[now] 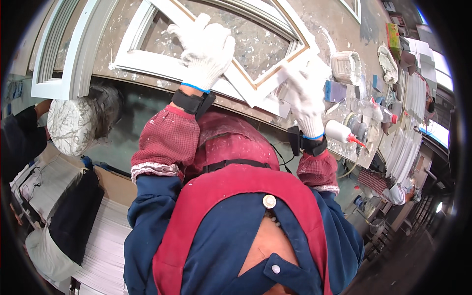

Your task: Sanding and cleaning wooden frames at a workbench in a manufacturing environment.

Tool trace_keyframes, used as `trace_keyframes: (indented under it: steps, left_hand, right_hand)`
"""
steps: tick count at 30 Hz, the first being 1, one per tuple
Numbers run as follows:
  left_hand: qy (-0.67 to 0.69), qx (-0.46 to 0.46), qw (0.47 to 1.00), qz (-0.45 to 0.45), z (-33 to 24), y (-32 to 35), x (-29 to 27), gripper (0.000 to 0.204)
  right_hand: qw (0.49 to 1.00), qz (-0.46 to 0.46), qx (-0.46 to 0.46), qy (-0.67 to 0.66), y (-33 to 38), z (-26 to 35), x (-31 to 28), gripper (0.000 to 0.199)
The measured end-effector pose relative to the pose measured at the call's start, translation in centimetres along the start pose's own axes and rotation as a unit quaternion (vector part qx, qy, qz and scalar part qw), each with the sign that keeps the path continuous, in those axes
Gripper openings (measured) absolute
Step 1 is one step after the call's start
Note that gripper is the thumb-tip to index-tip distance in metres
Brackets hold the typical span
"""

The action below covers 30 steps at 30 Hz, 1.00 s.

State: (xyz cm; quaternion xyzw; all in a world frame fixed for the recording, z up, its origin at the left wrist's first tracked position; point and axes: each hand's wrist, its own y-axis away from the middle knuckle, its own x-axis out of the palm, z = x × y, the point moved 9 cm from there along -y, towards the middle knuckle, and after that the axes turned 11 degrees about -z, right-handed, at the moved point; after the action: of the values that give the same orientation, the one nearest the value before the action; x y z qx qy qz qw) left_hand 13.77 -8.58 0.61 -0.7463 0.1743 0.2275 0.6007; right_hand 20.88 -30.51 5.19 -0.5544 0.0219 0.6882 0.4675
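Observation:
My left hand [206, 53], in a white knit glove, lies across the rail of a white frame [240, 81] with a tan inner edge. Its fingers are stretched and slightly apart. This frame sits askew over another white frame [147, 63] on the bench. My right hand [307, 96], gloved the same way, is at the frame's near right corner. Its fingers are smeared and blend with the white rail, so their grip is unclear. A small white piece [275, 105] projects from under the corner beside it.
Right of my right hand are a blue block [335, 92], a clear plastic tub [346, 68], a white glue bottle [339, 132] with a red nozzle and a clear bottle [371, 110]. More white frames [78, 54] stand at the left, near a wrapped round bundle [73, 123] and another person's arm [24, 132].

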Motion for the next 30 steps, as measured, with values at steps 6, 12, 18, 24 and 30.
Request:
trace_keyframes:
  steps: [6,12,18,24,30]
  left_hand:
    - [-0.009,-0.049,0.998,0.039,0.3,0.3,0.3,0.008]
    - [0.009,-0.102,0.991,0.090,0.7,0.8,0.9,0.009]
    - [0.026,-0.115,0.990,0.082,0.8,1.6,1.9,0.010]
    - [0.033,-0.086,0.995,0.045,0.5,1.1,0.6,0.010]
    - [0.091,-0.081,0.987,0.101,0.8,-0.4,0.2,0.014]
  right_hand:
    - [0.974,0.211,-0.075,0.017,-1.2,3.3,5.2,0.048]
    - [0.963,0.246,-0.092,0.050,-1.0,4.0,6.4,0.035]
    - [0.958,0.280,-0.025,-0.060,0.3,2.6,7.2,0.028]
    - [0.758,0.017,0.440,-0.482,0.8,-5.1,3.9,0.026]
    - [0.727,-0.051,0.505,-0.463,5.9,-8.7,1.7,0.013]
